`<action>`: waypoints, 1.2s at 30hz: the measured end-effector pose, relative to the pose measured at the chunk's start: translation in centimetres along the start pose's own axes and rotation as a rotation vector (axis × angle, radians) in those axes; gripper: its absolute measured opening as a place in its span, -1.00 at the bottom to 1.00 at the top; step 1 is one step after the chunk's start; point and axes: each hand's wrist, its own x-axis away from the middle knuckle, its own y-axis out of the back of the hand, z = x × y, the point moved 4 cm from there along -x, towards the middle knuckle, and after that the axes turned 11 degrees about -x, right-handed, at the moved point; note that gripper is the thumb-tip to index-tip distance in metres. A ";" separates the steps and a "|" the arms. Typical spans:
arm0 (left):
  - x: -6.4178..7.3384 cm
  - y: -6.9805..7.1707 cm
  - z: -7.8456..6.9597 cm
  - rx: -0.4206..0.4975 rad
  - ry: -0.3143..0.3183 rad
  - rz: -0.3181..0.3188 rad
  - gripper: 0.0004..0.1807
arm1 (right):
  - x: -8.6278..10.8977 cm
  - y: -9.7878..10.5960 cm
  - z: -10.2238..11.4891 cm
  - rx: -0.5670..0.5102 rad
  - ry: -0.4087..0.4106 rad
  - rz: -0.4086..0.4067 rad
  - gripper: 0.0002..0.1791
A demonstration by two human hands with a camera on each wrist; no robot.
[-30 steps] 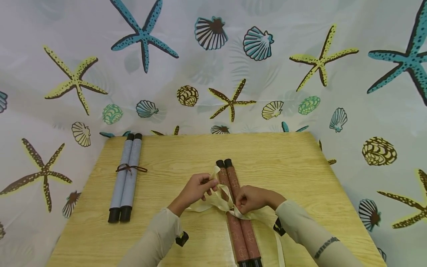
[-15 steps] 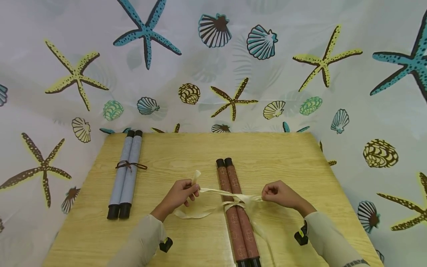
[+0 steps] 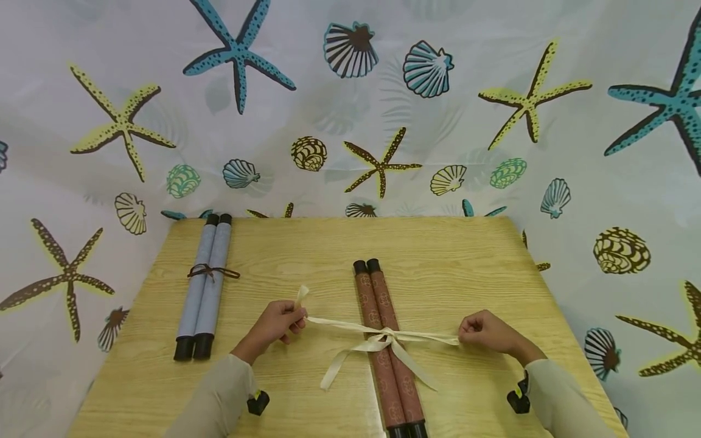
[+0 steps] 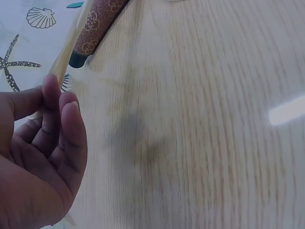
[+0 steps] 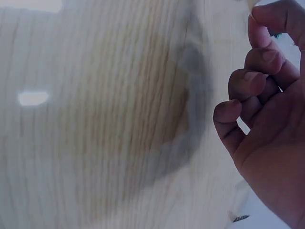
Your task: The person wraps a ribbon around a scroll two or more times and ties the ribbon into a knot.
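Two reddish-brown patterned scrolls point(image 3: 382, 365) with black end caps lie side by side on the table. A cream ribbon point(image 3: 378, 344) is knotted around their middle, with two tails hanging toward the near side. My left hand point(image 3: 274, 325) pinches one part of the ribbon out to the left, a short end sticking up above the fingers. On the other side my right hand point(image 3: 490, 333) pinches the ribbon between thumb and forefinger. Between both hands the ribbon runs nearly straight across the scrolls. In the left wrist view the ribbon point(image 4: 71, 43) leads from the fingertips toward one scroll point(image 4: 97, 26).
A second pair of scrolls point(image 3: 205, 304), pale blue with black caps and tied with a brown cord point(image 3: 210, 272), lies at the left of the wooden table point(image 3: 306, 249). Behind stands a curtain point(image 3: 328, 109) printed with starfish and shells.
Both hands have moved apart, left hand to the left and right hand to the right. The ribbon's loose loops have drawn into a tight knot with outstretched sides.
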 end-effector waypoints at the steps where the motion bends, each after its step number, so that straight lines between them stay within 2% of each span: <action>1: 0.0 0.0 0.0 -0.003 0.006 -0.007 -0.72 | 0.3 0.2 -0.2 0.009 -0.005 0.000 -0.79; 5: -0.2 0.0 0.0 -0.013 0.034 -0.042 -0.71 | 1.5 0.9 -0.9 0.036 -0.026 -0.002 -0.76; 10: -0.4 -0.1 -0.2 -0.035 0.051 -0.074 -0.71 | 2.7 1.4 -1.4 0.015 -0.031 0.024 -0.65; 18: -0.9 -0.3 -0.2 -0.041 0.079 -0.109 -0.73 | 3.5 1.8 -2.3 0.063 -0.038 0.011 -0.65; 24: -1.4 -0.7 -0.3 -0.014 0.045 -0.113 -0.74 | 3.6 1.7 -1.8 0.113 -0.046 -0.066 -0.74; 26: -1.4 -0.9 -0.6 -0.004 0.026 -0.098 -0.79 | 3.5 1.5 -1.4 0.135 -0.055 -0.105 -0.80; 28: -1.1 -1.0 -1.1 -0.011 0.005 -0.098 -0.74 | 3.4 1.1 -0.7 0.170 -0.062 -0.154 -0.85; 30: -0.8 -1.3 -2.0 -0.075 -0.035 -0.119 -0.59 | 3.2 0.6 0.2 0.222 -0.069 -0.215 -0.88; 32: -0.3 -1.9 -3.1 -0.191 -0.094 -0.171 -0.48 | 2.9 -0.3 1.4 0.265 -0.074 -0.260 -0.89; 34: 0.5 -3.0 -4.3 -0.322 -0.158 -0.210 -0.54 | 2.3 -1.6 2.7 0.290 -0.056 -0.260 -0.88; 36: 1.3 -4.6 -5.3 -0.427 -0.219 -0.194 -0.70 | 1.5 -3.3 3.6 0.265 -0.027 -0.201 -0.89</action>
